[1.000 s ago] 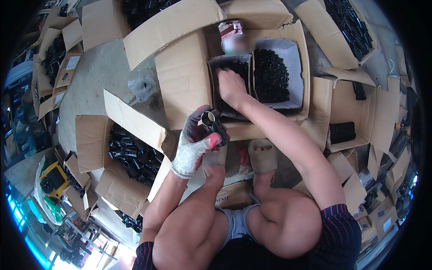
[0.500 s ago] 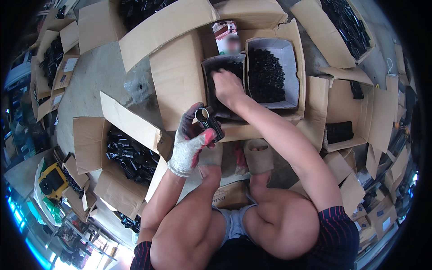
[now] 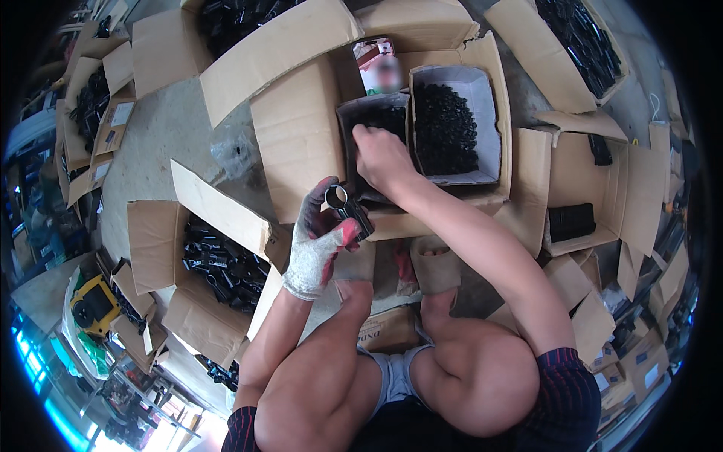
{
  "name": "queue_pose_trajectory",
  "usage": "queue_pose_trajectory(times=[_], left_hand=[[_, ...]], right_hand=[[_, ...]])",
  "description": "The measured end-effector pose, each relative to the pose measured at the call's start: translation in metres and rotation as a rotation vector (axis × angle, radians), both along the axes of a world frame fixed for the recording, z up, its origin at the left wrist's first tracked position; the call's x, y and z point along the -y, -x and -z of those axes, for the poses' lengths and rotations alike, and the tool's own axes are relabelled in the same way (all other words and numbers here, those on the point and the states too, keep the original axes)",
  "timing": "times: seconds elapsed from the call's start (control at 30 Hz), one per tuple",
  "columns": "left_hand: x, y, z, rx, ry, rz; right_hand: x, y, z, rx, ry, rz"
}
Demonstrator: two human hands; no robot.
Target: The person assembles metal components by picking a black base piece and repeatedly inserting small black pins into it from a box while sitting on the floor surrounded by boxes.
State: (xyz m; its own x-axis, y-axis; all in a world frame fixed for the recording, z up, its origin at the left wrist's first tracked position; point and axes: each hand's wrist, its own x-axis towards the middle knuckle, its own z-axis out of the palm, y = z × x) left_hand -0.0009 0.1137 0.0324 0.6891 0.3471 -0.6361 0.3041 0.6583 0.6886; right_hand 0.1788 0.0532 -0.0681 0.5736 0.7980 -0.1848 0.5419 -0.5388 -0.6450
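Right hand (image 3: 385,158), 12 o'clock: anything pinched is too small to tell (phone (image 3: 371,62) screen blurred too). 11 o'clock carton (image 3: 162,51): cut by top edge.

R hand (image 3: 384,157) | drawn back a bit twd wearer vs. prev. | now farther fr. far rim, L gray bin (image 3: 344,120)

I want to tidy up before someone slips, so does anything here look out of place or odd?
Crumpled clear plastic lies loose on the floor; it looks like stray wrapping. Also a little odd: the left hand, holding a black part, wears a glove, while the right hand is bare.
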Motion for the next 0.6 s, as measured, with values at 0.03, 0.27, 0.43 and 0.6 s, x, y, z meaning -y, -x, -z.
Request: queue_pose_trajectory(times=[0.03,0.27,0.43,0.6], left_hand=[[-0.002,0.002,0.0,-0.003,-0.011,-0.014],[-0.005,-0.001,0.006,0.047,-0.015,-0.05],[-0.003,-0.005,0.001,0.091,0.033,-0.102],[-0.002,-0.005,-0.003,0.163,0.037,-0.137]], right_hand=[[0.005,0.001,-0.018,-0.068,-0.117,0.066],[0.054,0.031,-0.093,-0.749,-0.535,0.406],[0.067,0.041,-0.094,-0.609,-0.526,0.39],[0.064,0.05,-0.087,-0.528,-0.589,0.337]])
